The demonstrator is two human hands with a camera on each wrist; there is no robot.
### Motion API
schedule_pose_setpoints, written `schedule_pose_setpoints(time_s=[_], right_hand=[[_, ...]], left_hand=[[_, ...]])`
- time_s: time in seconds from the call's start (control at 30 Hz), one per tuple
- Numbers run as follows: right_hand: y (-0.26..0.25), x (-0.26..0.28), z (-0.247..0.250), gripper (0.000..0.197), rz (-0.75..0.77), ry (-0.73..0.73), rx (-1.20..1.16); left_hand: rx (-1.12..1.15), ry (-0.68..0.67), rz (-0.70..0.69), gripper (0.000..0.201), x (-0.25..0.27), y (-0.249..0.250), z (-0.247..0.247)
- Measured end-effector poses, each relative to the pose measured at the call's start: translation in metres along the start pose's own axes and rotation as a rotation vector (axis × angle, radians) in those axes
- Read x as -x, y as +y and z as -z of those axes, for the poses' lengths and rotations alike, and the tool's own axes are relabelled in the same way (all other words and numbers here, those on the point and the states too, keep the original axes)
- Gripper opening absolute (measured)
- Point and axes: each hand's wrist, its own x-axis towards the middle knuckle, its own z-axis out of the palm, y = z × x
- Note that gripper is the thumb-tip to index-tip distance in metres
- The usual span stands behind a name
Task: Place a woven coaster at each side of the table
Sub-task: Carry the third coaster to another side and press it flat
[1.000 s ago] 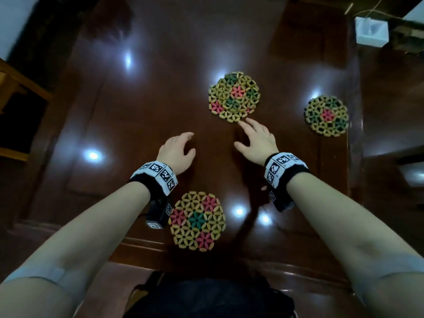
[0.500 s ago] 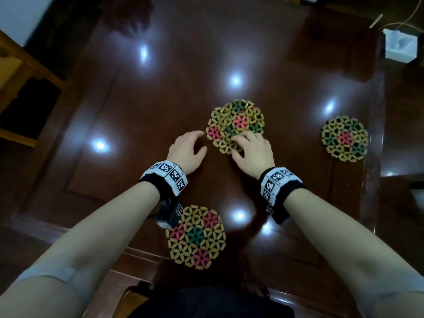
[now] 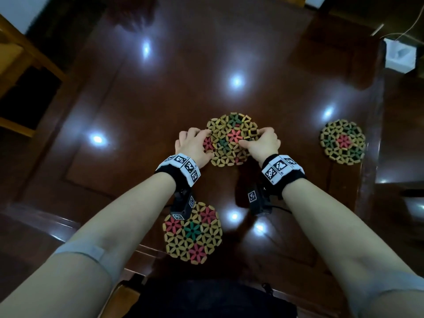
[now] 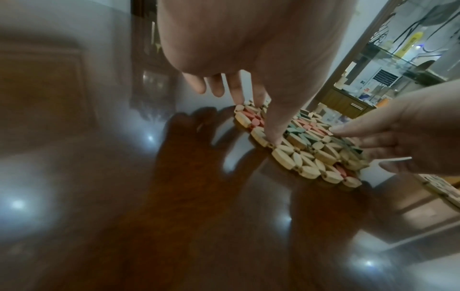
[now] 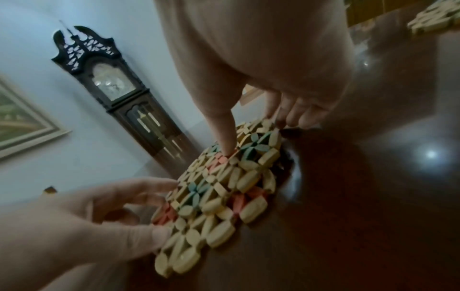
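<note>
Three round woven coasters with pink and green flower patterns lie on the dark glossy table (image 3: 160, 111). The middle coaster (image 3: 231, 140) is gripped on both sides. My left hand (image 3: 204, 143) has its thumb on top and its fingers at the far left edge. My right hand (image 3: 250, 140) does the same on the right edge. In the wrist views the middle coaster (image 4: 306, 155) (image 5: 219, 196) looks thick and slightly raised on the right; I cannot tell if it is one or two. A second coaster (image 3: 192, 232) lies at the near edge, a third coaster (image 3: 341, 142) by the right edge.
A wooden chair (image 3: 13, 65) stands off the table's left side. A white box (image 3: 400, 56) sits beyond the far right corner. A tall clock (image 5: 119, 94) stands against the wall behind the table. The table's left half and far half are bare.
Both hands moved forward from the bare table onto the middle coaster and took hold of its left and right edges.
</note>
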Motion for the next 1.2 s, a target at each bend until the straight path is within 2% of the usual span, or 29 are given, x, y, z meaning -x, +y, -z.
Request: schedule_pose_setpoints(time_s=[0.1, 0.23, 0.33, 0.43, 0.57, 0.63, 0.7, 0.77, 0.83, 0.93, 1.03, 1.1, 1.2], right_hand=[[-0.006, 0.003, 0.002, 0.051, -0.021, 0.036, -0.169], [-0.008, 0.015, 0.008, 0.043, 0.027, 0.051, -0.192], [-0.011, 0.029, 0.015, 0.034, 0.063, 0.154, -0.236], [-0.019, 0.050, 0.023, 0.029, 0.107, 0.259, -0.330], [-0.043, 0.087, 0.019, 0.027, 0.186, 0.294, -0.405], [-0.061, 0.108, 0.007, 0.028, 0.193, 0.271, -0.472], [-0.079, 0.128, -0.014, 0.029, 0.183, 0.200, -0.574], [-0.098, 0.147, -0.039, 0.029, 0.166, 0.089, -0.677], [-0.116, 0.165, -0.063, 0.027, 0.141, -0.012, -0.742], [-0.134, 0.185, -0.097, 0.030, 0.055, -0.076, -0.802], [-0.142, 0.197, -0.126, 0.021, -0.010, -0.104, -0.782], [-0.146, 0.202, -0.142, 0.014, -0.030, -0.126, -0.760], [-0.148, 0.206, -0.161, 0.014, -0.036, -0.147, -0.711]], left_hand=[[-0.043, 0.003, -0.002, 0.066, 0.003, -0.001, 0.004], [-0.112, -0.029, -0.023, 0.072, 0.011, -0.010, 0.009], [-0.161, -0.063, -0.056, 0.073, 0.018, -0.022, 0.013], [-0.190, -0.071, -0.079, 0.069, 0.026, -0.035, 0.021], [-0.072, -0.072, -0.094, 0.054, 0.034, -0.051, 0.041], [0.010, -0.068, -0.107, 0.047, 0.038, -0.063, 0.056], [0.166, -0.140, -0.077, 0.045, 0.041, -0.079, 0.073], [0.409, -0.249, -0.033, 0.052, 0.043, -0.099, 0.089], [0.559, -0.269, 0.005, 0.061, 0.045, -0.121, 0.103], [0.592, -0.180, 0.054, 0.052, 0.050, -0.158, 0.119], [0.642, -0.112, 0.048, 0.041, 0.053, -0.193, 0.127], [0.671, -0.056, 0.041, 0.033, 0.056, -0.212, 0.131], [0.688, 0.009, 0.037, 0.026, 0.069, -0.232, 0.140]])
